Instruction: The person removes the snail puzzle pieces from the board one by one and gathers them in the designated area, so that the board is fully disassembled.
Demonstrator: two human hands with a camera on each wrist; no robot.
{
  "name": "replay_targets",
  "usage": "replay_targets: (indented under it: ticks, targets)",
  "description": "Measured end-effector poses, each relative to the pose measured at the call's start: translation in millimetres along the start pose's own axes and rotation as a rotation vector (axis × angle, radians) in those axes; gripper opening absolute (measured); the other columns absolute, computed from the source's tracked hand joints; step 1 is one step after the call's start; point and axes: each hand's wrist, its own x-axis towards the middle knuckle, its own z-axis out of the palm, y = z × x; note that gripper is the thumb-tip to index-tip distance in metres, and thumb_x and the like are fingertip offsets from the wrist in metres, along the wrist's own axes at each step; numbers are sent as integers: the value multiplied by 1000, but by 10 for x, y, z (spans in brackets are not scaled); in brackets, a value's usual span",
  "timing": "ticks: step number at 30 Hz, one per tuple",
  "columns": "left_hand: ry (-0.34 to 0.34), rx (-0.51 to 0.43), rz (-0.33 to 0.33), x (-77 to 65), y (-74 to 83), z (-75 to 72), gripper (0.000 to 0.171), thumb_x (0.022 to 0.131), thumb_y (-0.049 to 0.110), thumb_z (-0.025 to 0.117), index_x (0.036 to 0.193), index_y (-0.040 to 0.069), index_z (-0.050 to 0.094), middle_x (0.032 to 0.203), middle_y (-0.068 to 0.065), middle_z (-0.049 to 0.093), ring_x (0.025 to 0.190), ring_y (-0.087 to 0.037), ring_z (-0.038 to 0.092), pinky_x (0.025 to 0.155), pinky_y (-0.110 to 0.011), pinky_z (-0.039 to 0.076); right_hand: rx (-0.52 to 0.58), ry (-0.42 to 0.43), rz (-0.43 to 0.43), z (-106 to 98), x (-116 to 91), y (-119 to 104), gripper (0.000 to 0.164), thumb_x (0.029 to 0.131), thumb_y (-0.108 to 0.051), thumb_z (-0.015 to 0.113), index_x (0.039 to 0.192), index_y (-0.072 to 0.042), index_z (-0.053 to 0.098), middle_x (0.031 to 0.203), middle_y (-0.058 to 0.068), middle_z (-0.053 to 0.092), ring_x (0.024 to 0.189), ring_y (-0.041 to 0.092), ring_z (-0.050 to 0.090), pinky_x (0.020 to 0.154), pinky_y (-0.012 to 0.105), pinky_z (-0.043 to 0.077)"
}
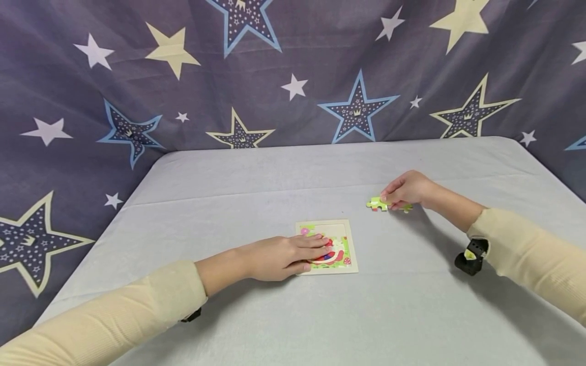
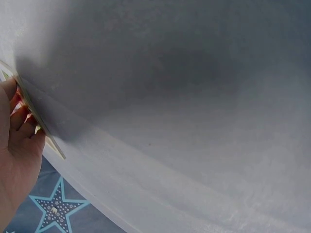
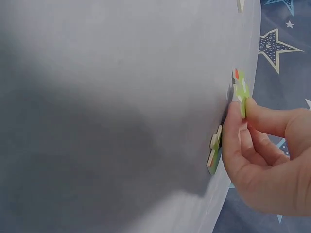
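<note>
A square wooden jigsaw puzzle board [image 1: 351,249] lies on the table near the middle, partly filled with colourful pieces; its upper part shows bare pale wood. My left hand [image 1: 274,256] rests on it with fingers stretched across the picture, hiding part of it. In the left wrist view, the fingers [image 2: 26,121] lie over the board's edge. To the right and farther back, my right hand [image 1: 409,188] pinches a green puzzle piece [image 3: 241,92] between thumb and fingers. Another green-edged puzzle piece [image 3: 214,151] lies on the cloth beneath that hand, mostly hidden in the head view.
A pale grey cloth [image 1: 256,193] covers the table, with slight creases running across it. Behind and to the sides hangs a dark curtain [image 1: 256,86] printed with stars. A black wrist strap [image 1: 472,255] hangs below the right sleeve.
</note>
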Motion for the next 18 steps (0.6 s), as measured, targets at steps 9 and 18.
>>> replay_targets:
  ticks: [9,18]
  targets:
    - [6,10,12,1,-7,5,50,102,28,46,150,22,34,159,2,30,148,-14,26,120,-36,30,-242,116,-42,54,-17,-27,25,83,-14,74,100,5,73,65,-3,71,54,4,64,56,22,55]
    - [13,6,20,1,-7,5,50,102,27,46,150,21,35,158,1,31,148,-15,27,120,-36,31,-398,227,-117,111,-39,-36,14,80,-16,76,86,-3,77,58,-2,68,49,6,58,49,21,43]
